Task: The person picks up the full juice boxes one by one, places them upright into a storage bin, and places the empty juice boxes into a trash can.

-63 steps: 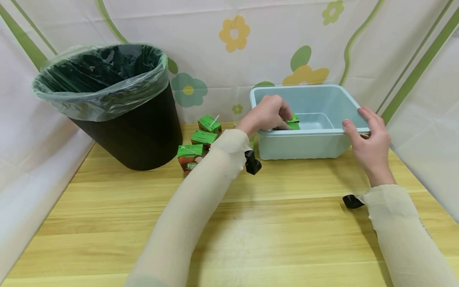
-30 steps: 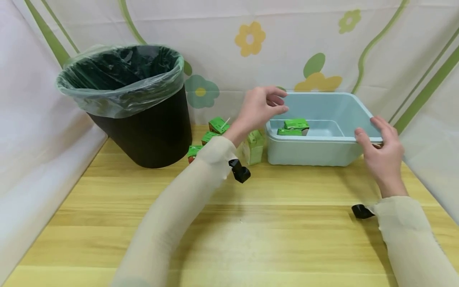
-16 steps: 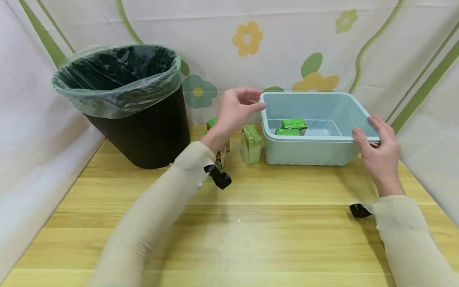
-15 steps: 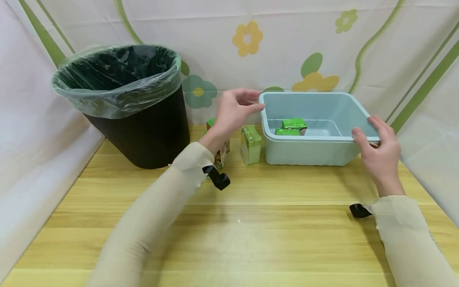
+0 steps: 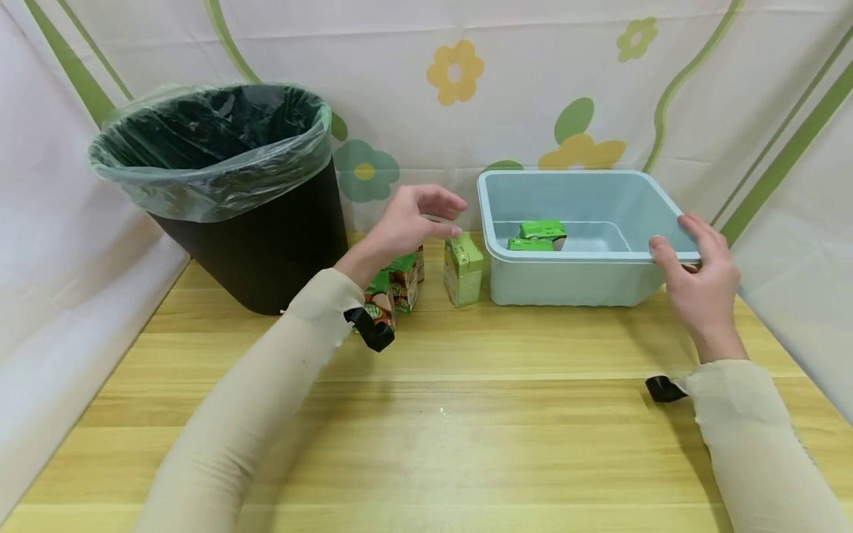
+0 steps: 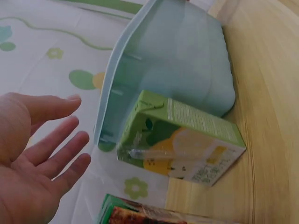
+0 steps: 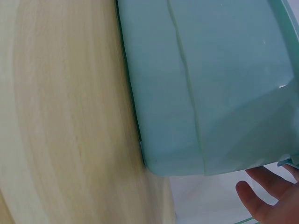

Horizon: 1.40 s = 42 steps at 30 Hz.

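My left hand [image 5: 400,222] is held in the air above the table, with nothing between thumb and fingers. Just beyond its thumb, a light green juice box [image 5: 464,277] stands upright on the table; the left wrist view shows fruit pictures and a wrapped straw on this juice box [image 6: 182,142]. Beside it is a light blue plastic bin [image 5: 566,285], whose front right corner rim my right hand [image 5: 705,289] grips. Two green-topped drink boxes [image 5: 543,230] lie inside the bin. Several brown-and-green drink boxes [image 5: 403,287] stand partly hidden behind my left wrist.
At the back left stands a black trash can [image 5: 266,259] lined with a clear plastic bag [image 5: 220,192]. A white floral cloth [image 5: 400,89] hangs behind and at the sides of the wooden table [image 5: 466,444].
My left hand has let go of a drink box inside the bin, lifted out over the left rim and moved left and down towards the light green juice box. My right hand stays on the rim.
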Tool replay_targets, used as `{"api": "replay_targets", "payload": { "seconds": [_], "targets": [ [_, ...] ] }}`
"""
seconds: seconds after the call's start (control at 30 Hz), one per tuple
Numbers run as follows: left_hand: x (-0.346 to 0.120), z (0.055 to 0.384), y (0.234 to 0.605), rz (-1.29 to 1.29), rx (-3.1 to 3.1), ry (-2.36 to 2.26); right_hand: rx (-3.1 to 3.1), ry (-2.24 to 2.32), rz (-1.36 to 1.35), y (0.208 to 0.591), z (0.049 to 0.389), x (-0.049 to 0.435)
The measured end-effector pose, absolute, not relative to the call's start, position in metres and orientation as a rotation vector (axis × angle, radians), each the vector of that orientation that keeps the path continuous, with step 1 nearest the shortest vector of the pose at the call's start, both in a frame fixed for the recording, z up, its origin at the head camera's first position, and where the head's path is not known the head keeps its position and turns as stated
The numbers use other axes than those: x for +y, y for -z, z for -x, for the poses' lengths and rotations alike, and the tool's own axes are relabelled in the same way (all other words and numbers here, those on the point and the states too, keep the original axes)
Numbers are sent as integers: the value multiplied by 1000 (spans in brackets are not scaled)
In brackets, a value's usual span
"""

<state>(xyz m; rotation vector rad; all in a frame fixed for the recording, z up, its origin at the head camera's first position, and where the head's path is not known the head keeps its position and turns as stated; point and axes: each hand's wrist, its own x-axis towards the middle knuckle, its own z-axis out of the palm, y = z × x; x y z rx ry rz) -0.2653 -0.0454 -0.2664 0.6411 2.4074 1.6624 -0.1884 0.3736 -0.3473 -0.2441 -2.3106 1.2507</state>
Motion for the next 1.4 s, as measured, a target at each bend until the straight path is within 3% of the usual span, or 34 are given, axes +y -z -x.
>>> {"api": "replay_targets", "payload": {
  "seconds": [0.6,1.4],
  "targets": [
    [-49,279,276,-863,2388,-1180,-2313,-1274,252,347,188,374],
    [-49,279,282,-957,2467,-973,-2301,-1253,244,347,190,373]
  ]
}}
